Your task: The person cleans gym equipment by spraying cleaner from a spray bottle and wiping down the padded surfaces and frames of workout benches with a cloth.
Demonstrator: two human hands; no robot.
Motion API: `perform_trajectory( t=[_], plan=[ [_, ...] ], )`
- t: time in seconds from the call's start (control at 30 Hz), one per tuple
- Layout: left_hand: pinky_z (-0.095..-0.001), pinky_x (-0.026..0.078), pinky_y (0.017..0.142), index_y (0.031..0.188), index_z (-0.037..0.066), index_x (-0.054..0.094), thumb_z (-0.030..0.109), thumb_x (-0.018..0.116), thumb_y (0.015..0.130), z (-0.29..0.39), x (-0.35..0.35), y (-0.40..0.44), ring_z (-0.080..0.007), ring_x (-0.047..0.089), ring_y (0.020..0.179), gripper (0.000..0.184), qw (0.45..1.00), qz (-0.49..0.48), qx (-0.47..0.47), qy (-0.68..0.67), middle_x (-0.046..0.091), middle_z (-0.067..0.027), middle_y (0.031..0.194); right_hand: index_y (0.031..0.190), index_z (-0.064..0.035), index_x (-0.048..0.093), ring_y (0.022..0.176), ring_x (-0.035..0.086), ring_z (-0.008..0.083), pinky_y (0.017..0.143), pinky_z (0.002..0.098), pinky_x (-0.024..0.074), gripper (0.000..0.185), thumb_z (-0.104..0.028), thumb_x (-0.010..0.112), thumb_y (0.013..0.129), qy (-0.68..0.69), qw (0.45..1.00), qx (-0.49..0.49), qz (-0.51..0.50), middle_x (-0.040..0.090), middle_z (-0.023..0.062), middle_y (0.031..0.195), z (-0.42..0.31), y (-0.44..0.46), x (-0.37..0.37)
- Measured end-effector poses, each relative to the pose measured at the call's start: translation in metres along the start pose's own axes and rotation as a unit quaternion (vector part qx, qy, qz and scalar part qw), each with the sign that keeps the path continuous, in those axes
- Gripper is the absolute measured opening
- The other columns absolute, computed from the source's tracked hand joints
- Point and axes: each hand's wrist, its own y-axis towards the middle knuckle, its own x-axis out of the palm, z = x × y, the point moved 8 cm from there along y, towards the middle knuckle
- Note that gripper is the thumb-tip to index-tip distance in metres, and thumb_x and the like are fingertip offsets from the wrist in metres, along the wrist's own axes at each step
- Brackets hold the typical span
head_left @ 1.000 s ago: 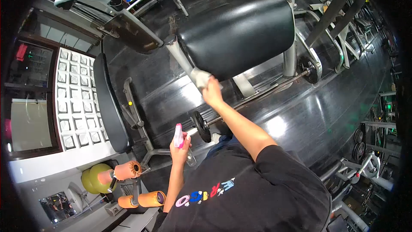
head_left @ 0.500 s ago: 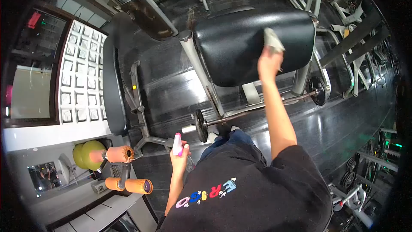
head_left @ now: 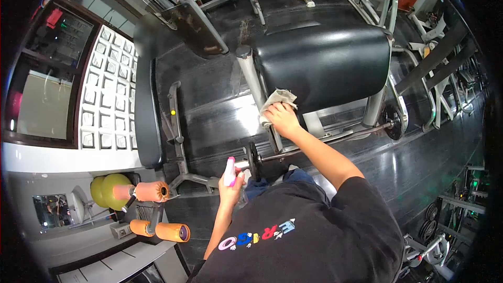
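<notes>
My right hand (head_left: 283, 119) is closed on a pale cloth (head_left: 281, 97), which lies against the lower left corner of a black padded bench (head_left: 325, 63), by its grey metal post (head_left: 246, 71). Held low at my left side, a spray bottle (head_left: 230, 172) with a pink and white head is in my left hand (head_left: 230, 191). Its body is mostly hidden by the fingers. Below the pad a barbell (head_left: 325, 142) with small black plates runs across the machine, close to my feet.
To the left stands a black flat bench (head_left: 148, 110) on a metal frame. Orange foam rollers (head_left: 173, 232) and green balls (head_left: 99, 191) are at the lower left. A cable machine (head_left: 204, 31) stands at the back, and weight racks (head_left: 461, 204) line the right.
My right hand has moved with the cloth from the middle of the pad down and left to its lower left corner. My left hand still holds the spray bottle. The view has shifted slightly.
</notes>
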Motion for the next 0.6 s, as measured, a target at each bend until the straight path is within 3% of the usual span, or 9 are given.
perform_trajectory(
  t=[0.07, 0.17, 0.23, 0.3, 0.33, 0.47, 0.53, 0.57, 0.6],
  plan=[
    [-0.0275, 0.050, 0.065, 0.105, -0.002, 0.060, 0.025, 0.070, 0.088, -0.008, -0.014, 0.004, -0.0115, 0.060, 0.070, 0.033, 1.000, 0.001, 0.008, -0.010, 0.063, -0.0052, 0.083, 0.106, -0.0129, 0.066, 0.111, 0.056, 0.0233, 0.097, 0.0402, 0.0401, 0.030, -0.012, 0.060, 0.077, 0.052, 0.994, 0.046, -0.081, 0.064, 0.0056, 0.111, -0.001, 0.012, -0.023],
    [-0.0270, 0.050, 0.065, 0.104, -0.002, 0.061, 0.025, 0.072, 0.087, -0.010, -0.043, 0.014, -0.0107, 0.060, 0.069, 0.034, 0.999, 0.010, 0.032, -0.031, 0.062, -0.0047, 0.082, 0.113, -0.0034, 0.063, 0.106, 0.062, 0.0370, 0.090, 0.0474, 0.0478, 0.034, -0.012, 0.055, 0.082, 0.231, 0.950, 0.201, 0.058, 0.066, 0.0221, 0.109, 0.029, 0.028, -0.046],
    [-0.0268, 0.050, 0.065, 0.104, -0.001, 0.061, 0.025, 0.072, 0.087, -0.012, -0.071, 0.024, -0.0103, 0.060, 0.069, 0.034, 0.998, 0.008, 0.049, -0.033, 0.062, -0.0043, 0.082, 0.116, 0.0017, 0.058, 0.110, 0.059, 0.0425, 0.091, 0.0447, 0.0472, 0.036, -0.021, 0.055, 0.089, 0.357, 0.848, 0.385, 0.076, 0.064, 0.0268, 0.112, 0.061, 0.035, -0.066],
    [-0.0259, 0.050, 0.064, 0.104, 0.000, 0.061, 0.025, 0.073, 0.086, -0.018, -0.098, 0.039, -0.0097, 0.059, 0.069, 0.033, 0.999, -0.010, 0.037, -0.019, 0.061, -0.0032, 0.081, 0.113, 0.0027, 0.062, 0.099, 0.065, 0.0239, 0.085, 0.0367, 0.0488, 0.042, -0.036, 0.053, 0.099, 0.476, 0.689, 0.502, 0.215, 0.069, 0.0152, 0.103, 0.076, 0.039, -0.099],
    [-0.0256, 0.050, 0.063, 0.104, 0.000, 0.062, 0.025, 0.073, 0.086, -0.015, -0.109, 0.047, -0.0095, 0.059, 0.068, 0.033, 0.999, -0.020, 0.044, -0.020, 0.061, -0.0023, 0.081, 0.109, 0.0036, 0.063, 0.092, 0.062, 0.0164, 0.080, 0.0355, 0.0486, 0.042, -0.035, 0.050, 0.101, 0.490, 0.682, 0.410, 0.356, 0.068, 0.0094, 0.097, 0.077, 0.054, -0.130],
    [-0.0251, 0.049, 0.063, 0.101, 0.001, 0.063, 0.023, 0.072, 0.086, -0.022, -0.153, 0.082, -0.0092, 0.058, 0.067, 0.029, 0.998, -0.030, 0.052, 0.022, 0.061, -0.0032, 0.080, 0.116, -0.0024, 0.061, 0.103, 0.062, 0.0192, 0.090, 0.0355, 0.0458, 0.027, -0.020, 0.054, 0.098, 0.288, 0.800, 0.453, 0.267, 0.067, 0.0107, 0.111, 0.063, 0.118, -0.160],
    [-0.0266, 0.049, 0.066, 0.099, 0.001, 0.063, 0.024, 0.072, 0.085, -0.023, -0.165, 0.097, -0.0109, 0.059, 0.070, 0.029, 0.997, -0.059, 0.042, 0.039, 0.063, -0.0043, 0.082, 0.122, -0.0094, 0.060, 0.131, 0.048, 0.0313, 0.097, 0.0459, 0.0468, 0.037, -0.008, 0.059, 0.085, -0.010, 0.943, 0.252, 0.218, 0.058, 0.0131, 0.132, 0.016, 0.156, -0.149],
    [-0.0266, 0.049, 0.066, 0.099, 0.001, 0.063, 0.024, 0.072, 0.085, -0.026, -0.170, 0.105, -0.0109, 0.059, 0.070, 0.029, 0.996, -0.067, 0.041, 0.040, 0.063, -0.0043, 0.082, 0.128, -0.0154, 0.056, 0.140, 0.037, 0.0258, 0.106, 0.0536, 0.0386, 0.053, -0.003, 0.060, 0.076, -0.088, 0.954, 0.230, 0.172, 0.051, 0.0049, 0.142, 0.013, 0.153, -0.102],
    [-0.0275, 0.049, 0.069, 0.099, 0.001, 0.063, 0.024, 0.072, 0.084, -0.029, -0.175, 0.112, -0.0121, 0.060, 0.073, 0.029, 0.994, -0.078, 0.052, 0.059, 0.063, -0.0050, 0.083, 0.132, -0.0176, 0.054, 0.142, 0.034, 0.0238, 0.112, 0.0534, 0.0302, 0.056, -0.002, 0.057, 0.078, -0.008, 0.963, 0.246, 0.107, 0.047, 0.0016, 0.146, 0.015, 0.135, -0.053]
  ],
)
